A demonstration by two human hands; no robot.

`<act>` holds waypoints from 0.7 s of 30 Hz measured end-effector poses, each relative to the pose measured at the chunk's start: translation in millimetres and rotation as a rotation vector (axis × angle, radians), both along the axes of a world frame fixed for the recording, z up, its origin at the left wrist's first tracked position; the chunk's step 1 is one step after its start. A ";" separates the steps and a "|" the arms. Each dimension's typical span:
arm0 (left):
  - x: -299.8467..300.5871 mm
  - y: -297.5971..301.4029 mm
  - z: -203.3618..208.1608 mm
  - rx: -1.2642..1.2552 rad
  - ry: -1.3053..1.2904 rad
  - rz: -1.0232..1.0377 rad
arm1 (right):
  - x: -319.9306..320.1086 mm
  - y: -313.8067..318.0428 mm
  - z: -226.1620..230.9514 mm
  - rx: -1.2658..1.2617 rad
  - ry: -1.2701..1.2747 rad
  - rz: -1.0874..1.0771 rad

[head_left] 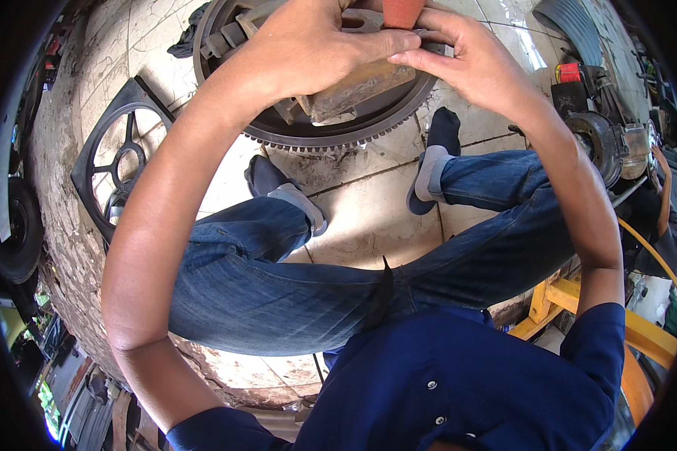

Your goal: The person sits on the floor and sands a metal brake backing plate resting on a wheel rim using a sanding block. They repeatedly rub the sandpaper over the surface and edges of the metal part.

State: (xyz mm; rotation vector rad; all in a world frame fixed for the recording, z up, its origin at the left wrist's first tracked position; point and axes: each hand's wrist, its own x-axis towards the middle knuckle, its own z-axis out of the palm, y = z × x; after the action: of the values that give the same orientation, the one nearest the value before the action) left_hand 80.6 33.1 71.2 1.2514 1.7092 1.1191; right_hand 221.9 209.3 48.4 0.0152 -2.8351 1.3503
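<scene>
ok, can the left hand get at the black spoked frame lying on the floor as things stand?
Probably not without letting go: the left hand is on the toothed flywheel ahead, fingers meeting the right hand. The black spoked frame lies apart to the left, nothing blocking it.

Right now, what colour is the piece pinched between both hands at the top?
Reddish-orange piece, cut off by the frame's top edge; seen in the head view, above the dark toothed ring gear.

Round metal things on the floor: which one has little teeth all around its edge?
The big dark toothed ring gear under both hands, at the top, has them. The black spoked wheel frame to its left has a smooth rim and open spokes.
</scene>
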 end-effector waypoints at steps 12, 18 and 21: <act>1.9 -1.7 -3.9 0.099 -0.002 0.004 | 1.5 -10.1 2.2 -0.041 -0.013 -0.073; -1.8 -5.9 8.4 -0.004 0.122 -0.029 | 2.2 -12.2 12.0 -0.115 -0.062 -0.035; -0.3 -1.4 1.5 -0.057 0.043 0.039 | 3.3 -16.3 15.0 -0.200 -0.087 -0.084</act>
State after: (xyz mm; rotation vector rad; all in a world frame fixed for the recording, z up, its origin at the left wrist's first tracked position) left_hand 80.3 31.7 72.6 1.2198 1.7927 1.0650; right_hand 225.3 193.1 63.4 -0.1655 -2.7182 1.6457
